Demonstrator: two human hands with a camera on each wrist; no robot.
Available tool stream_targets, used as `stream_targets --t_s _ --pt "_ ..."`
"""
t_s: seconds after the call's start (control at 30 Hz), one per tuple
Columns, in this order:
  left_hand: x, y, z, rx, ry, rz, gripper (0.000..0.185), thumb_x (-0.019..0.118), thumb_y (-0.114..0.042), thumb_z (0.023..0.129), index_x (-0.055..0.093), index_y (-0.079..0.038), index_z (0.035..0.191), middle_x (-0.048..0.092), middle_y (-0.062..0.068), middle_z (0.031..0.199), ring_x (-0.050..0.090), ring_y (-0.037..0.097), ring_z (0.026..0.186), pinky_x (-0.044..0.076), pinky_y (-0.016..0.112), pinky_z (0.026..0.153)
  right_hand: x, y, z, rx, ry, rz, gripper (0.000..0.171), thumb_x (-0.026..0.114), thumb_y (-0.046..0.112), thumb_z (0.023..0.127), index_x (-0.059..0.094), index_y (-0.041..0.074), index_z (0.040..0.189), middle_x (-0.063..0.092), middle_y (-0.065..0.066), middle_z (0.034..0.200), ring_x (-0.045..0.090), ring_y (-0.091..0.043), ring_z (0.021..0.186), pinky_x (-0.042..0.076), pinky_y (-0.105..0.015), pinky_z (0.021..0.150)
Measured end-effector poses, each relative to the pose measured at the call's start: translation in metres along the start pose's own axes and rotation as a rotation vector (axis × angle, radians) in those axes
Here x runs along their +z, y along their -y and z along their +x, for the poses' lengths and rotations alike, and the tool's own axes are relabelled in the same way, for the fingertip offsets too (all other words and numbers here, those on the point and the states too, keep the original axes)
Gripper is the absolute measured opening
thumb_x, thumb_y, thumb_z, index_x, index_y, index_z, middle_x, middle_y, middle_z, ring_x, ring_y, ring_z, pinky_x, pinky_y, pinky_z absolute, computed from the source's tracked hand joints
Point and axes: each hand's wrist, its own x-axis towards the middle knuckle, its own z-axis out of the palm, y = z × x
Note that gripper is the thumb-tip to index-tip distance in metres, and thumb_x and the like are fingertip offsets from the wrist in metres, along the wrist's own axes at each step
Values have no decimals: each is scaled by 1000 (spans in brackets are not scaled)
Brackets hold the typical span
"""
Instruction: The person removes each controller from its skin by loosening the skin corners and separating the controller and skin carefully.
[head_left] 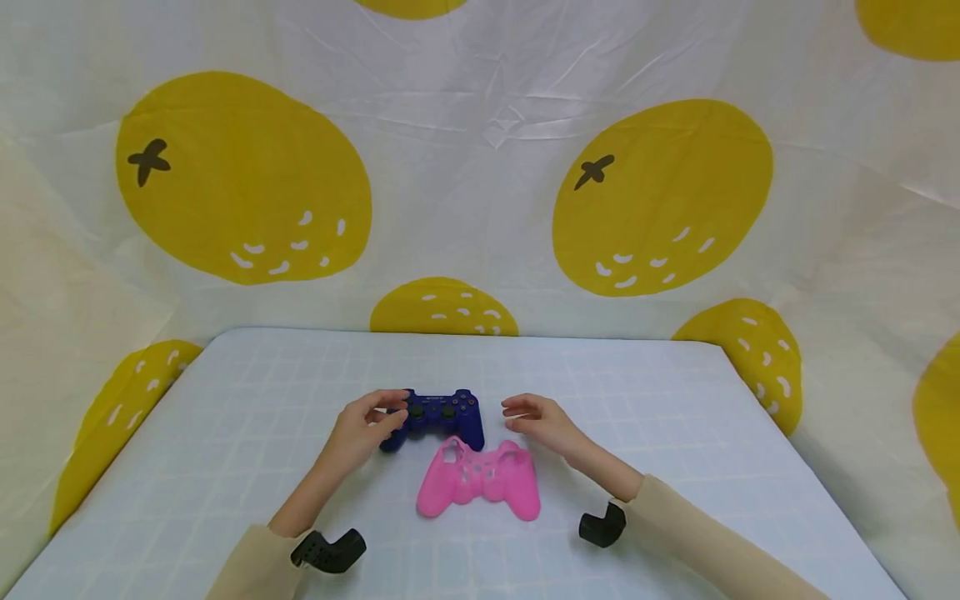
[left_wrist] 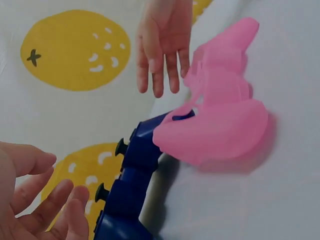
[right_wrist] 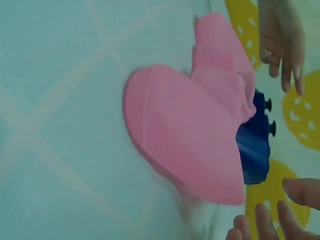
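A dark blue game controller [head_left: 435, 414] lies on the light checked table [head_left: 225, 400], sticks up. A pink silicone controller cover [head_left: 480, 479] lies just in front of it, its far edge overlapping the controller [left_wrist: 135, 180]. My left hand [head_left: 372, 419] is at the controller's left end with loosely spread fingers [left_wrist: 55, 200]; I cannot tell whether they touch it. My right hand [head_left: 534, 419] hovers just right of the controller with relaxed fingers and holds nothing. In the right wrist view the pink cover [right_wrist: 190, 135] fills the middle and hides most of the controller [right_wrist: 254, 150].
A white cloth backdrop with large yellow orange prints [head_left: 660, 196] hangs behind and beside the table. Black camera mounts sit on my left wrist [head_left: 330, 550] and right wrist [head_left: 602, 527]. The table's far edge [head_left: 465, 335] meets the cloth.
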Motion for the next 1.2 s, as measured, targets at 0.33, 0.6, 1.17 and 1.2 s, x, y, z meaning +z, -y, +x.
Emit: stream_targets --t_s 0.33,0.6,1.17,1.2 --pt "17 -15 -6 -17 198 -71 35 55 -23 98 58 0 124 64 20 107 67 25 85 58 28 68 -18 -6 -10 106 34 -3 45 65 22 91 54 -3 127 64 -18 118 62 -14 98 54 -32 81" --pt "29 -11 -11 -34 301 -29 39 43 -27 103 55 0 128 65 19 111 65 18 85 58 30 68 -28 -15 -22 152 77 8 50 66 27 90 53 -2 128 66 -14 114 64 -14 90 54 -31 76" --pt "39 -7 -22 -178 263 135 34 54 -28 97 60 -5 122 63 7 93 61 14 71 54 30 60 -28 -25 -38 195 172 16 47 67 26 90 53 -1 126 68 -8 106 67 -18 86 56 -33 74" --pt "39 -6 -22 -194 262 129 35 54 -29 97 60 -4 122 63 7 91 61 14 71 54 30 60 -28 -25 -39 195 175 23 47 67 26 90 53 -1 126 68 -8 106 68 -18 86 57 -34 75"
